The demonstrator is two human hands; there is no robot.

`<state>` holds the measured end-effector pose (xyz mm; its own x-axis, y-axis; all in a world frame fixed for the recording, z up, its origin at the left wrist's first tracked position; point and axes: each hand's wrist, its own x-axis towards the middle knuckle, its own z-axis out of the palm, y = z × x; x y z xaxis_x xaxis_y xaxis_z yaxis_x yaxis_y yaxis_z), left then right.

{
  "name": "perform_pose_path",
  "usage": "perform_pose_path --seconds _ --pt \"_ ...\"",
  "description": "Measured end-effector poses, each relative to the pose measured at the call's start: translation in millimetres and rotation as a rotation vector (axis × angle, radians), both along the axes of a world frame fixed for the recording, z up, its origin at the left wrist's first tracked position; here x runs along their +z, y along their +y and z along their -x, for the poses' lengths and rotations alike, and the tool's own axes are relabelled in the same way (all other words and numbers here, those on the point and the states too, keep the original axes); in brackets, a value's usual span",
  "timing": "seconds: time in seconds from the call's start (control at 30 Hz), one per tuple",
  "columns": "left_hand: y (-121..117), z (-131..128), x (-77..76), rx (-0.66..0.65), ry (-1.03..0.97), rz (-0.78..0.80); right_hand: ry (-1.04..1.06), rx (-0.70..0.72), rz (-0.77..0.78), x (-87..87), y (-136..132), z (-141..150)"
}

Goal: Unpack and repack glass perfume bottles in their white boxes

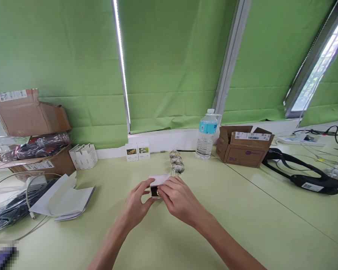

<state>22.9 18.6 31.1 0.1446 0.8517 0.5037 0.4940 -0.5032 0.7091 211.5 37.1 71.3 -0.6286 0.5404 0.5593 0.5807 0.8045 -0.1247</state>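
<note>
Small white cardboard box with a dark interior (155, 185) was located near the middle of the pale yellow-green bench (157, 242), between the two hands, its white flap raised at the far side. Left hand (135, 205) gripped the box from its left, fingers at the upper edge and thumb at the lower front edge. Right hand (183, 195) had its fingers bent together over the box's right part, fingertips at the dark opening; a small yellowish spot showed there. Could not tell whether the right fingers pinched anything.

Just beyond the box stood a row of shiny, transparent round containers (177, 167), the nearest close to the right hand. Farther back, by the wall, two small white boxes with printed pictures (132, 152) stood upright side by side. To the right of these, a clear plastic bottle with a blue label (207, 135) stood upright beside an open brown cardboard box (242, 149); a black curved strap-like device (310, 180) lay farther right. White folded sheets (64, 198) lay to the left, well apart from the hands.
</note>
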Motion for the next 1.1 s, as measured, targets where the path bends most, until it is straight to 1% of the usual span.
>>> perform_pose_path --seconds 0.1,0.2,0.27,0.37,0.43,0.47,0.57,0.63,0.77,0.87,0.93,0.97,1.1 --pt "0.7 0.7 -0.9 -0.002 0.003 -0.001 -0.019 0.006 -0.013 2.6 -2.1 -0.5" --pt "1.2 0.9 0.6 0.007 -0.021 -0.005 0.062 0.036 0.032 5.0 -1.9 -2.8" --pt "1.1 1.3 3.0 0.012 -0.054 -0.007 0.188 0.062 0.070 6.5 -0.7 -4.9" --pt "1.0 3.7 7.1 0.047 -0.107 -0.004 0.441 0.071 0.135 8.2 1.9 -7.3" --pt "1.5 6.2 8.5 0.090 -0.129 -0.001 0.562 0.060 0.213 8.6 4.0 -8.1" --pt "2.1 7.5 8.5 0.104 -0.132 -0.001 0.589 0.057 0.264 8.5 4.9 -8.2" --pt "4.2 10.0 6.4 0.102 -0.118 -0.015 0.563 0.061 0.398 8.4 6.8 -8.0" --pt "5.0 10.1 5.1 0.082 -0.094 -0.032 0.517 0.061 0.421 8.9 6.4 -8.1" --pt "3.6 7.9 7.8 0.059 -0.078 -0.039 0.432 0.079 0.385 9.1 4.6 -8.4" --pt "1.3 4.8 12.5 0.070 -0.113 -0.002 0.443 0.053 0.298 2.9 7.8 -7.1" --pt "0.1 1.6 14.2 0.086 -0.155 0.033 0.497 0.010 0.267 -4.2 11.9 -4.9" --pt "-0.4 -0.2 14.4 0.102 -0.192 0.051 0.531 -0.013 0.281 -8.0 14.0 -3.5" --pt "-0.9 -7.9 12.1 0.151 -0.400 0.142 0.625 -0.071 0.443 -20.3 18.0 3.1"
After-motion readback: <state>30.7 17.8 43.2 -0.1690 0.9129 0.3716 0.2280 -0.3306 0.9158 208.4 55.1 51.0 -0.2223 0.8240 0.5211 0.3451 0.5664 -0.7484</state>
